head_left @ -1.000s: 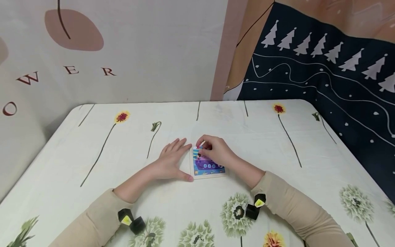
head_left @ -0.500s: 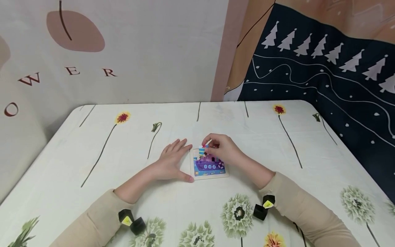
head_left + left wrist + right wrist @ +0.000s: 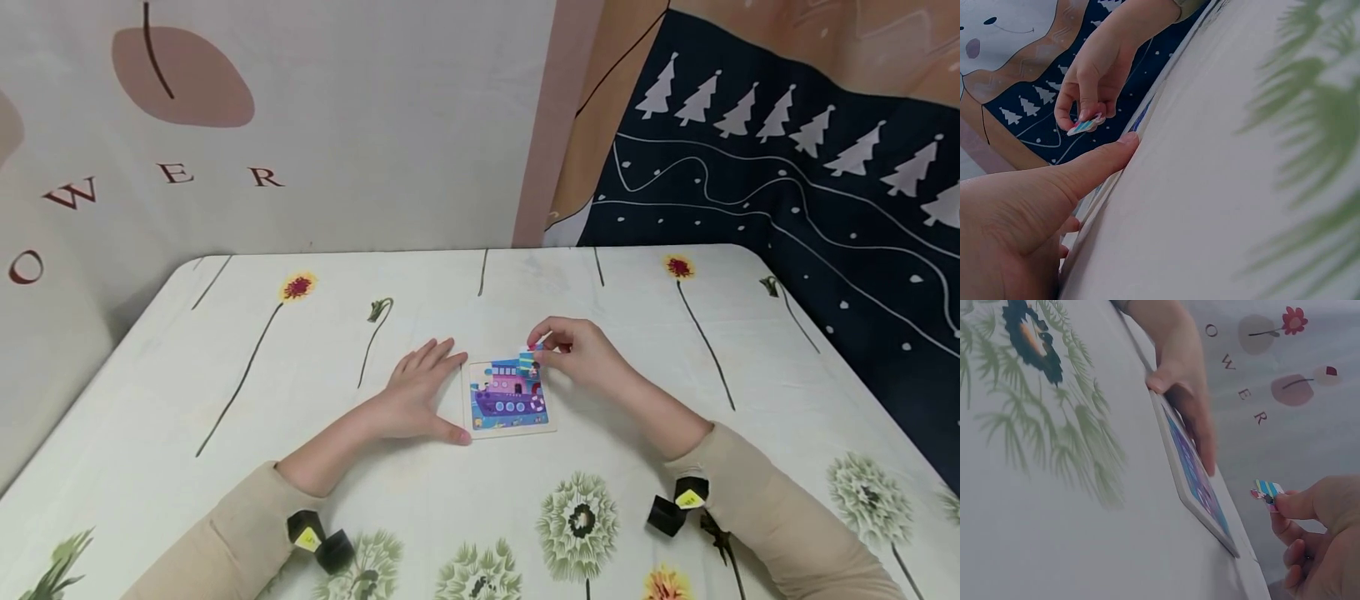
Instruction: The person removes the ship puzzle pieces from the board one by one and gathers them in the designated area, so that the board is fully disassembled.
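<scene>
A small jigsaw puzzle (image 3: 508, 406) with a purple ship picture lies in a pale wooden frame in the middle of the table. My left hand (image 3: 420, 396) is spread at the frame's left side, its thumb at the near left corner. Between thumb and fingers, my right hand (image 3: 581, 354) pinches a striped puzzle piece (image 3: 528, 360) over the puzzle's far right corner. The right wrist view shows this puzzle piece (image 3: 1268, 492) lifted clear of the board. In the left wrist view the puzzle is mostly hidden behind the left hand (image 3: 1029, 206).
A white cloth (image 3: 300, 500) printed with flowers covers the table. Behind it hang a pale curtain (image 3: 375, 125) with letters and a dark blue cloth (image 3: 750, 183) with white trees. Each sleeve carries a black wrist device, such as the left one (image 3: 318, 537).
My right hand has moved to the right across the puzzle with the piece pinched in it, uncovering more of the ship picture. The left hand has stayed in place.
</scene>
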A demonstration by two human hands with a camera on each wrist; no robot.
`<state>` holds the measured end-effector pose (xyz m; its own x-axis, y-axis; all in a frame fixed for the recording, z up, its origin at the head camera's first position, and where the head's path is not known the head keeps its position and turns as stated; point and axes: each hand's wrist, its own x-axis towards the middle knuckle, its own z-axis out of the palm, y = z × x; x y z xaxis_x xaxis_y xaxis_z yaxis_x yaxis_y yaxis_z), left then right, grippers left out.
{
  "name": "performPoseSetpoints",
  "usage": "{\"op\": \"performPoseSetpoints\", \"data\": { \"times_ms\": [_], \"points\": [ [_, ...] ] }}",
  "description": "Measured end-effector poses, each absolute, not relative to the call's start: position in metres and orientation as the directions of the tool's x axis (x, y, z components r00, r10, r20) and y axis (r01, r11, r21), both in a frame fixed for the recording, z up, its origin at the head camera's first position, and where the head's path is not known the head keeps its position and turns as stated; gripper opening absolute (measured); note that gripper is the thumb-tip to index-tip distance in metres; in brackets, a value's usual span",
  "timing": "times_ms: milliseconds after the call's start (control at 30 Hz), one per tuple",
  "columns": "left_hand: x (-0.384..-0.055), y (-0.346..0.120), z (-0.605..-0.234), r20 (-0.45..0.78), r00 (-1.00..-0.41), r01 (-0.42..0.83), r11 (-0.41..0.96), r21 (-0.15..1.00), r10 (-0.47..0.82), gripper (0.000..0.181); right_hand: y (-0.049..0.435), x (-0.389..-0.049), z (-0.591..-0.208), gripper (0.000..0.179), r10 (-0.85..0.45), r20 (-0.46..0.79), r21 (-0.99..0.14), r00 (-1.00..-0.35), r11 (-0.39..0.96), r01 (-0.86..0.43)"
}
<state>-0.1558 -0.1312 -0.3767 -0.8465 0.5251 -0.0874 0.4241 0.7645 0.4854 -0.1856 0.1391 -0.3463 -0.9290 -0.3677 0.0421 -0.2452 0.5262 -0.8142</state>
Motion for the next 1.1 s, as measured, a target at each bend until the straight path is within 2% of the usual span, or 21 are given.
{"op": "performPoseSetpoints", "data": {
  "times_ms": [600,900,1100],
  "points": [
    [-0.156,-0.132,-0.378,-0.088,-0.844,0.429,0.763,0.483,0.530,0.114,0.179,-0.204,-0.358,0.011,-0.330,-0.006,-0.798,-0.944,0.571,-0.195],
    [-0.156,-0.131,-0.379,-0.095,-0.844,0.425,0.767,0.481,0.528,0.114,0.183,-0.209,-0.368,0.012,-0.340,0.012,-0.784,-0.940,0.581,-0.220],
    [-0.155,-0.131,-0.377,-0.086,-0.842,0.433,0.762,0.482,0.533,0.114,0.182,-0.210,-0.371,0.012,-0.354,0.003,-0.737,-0.935,0.632,-0.241]
  ]
}}
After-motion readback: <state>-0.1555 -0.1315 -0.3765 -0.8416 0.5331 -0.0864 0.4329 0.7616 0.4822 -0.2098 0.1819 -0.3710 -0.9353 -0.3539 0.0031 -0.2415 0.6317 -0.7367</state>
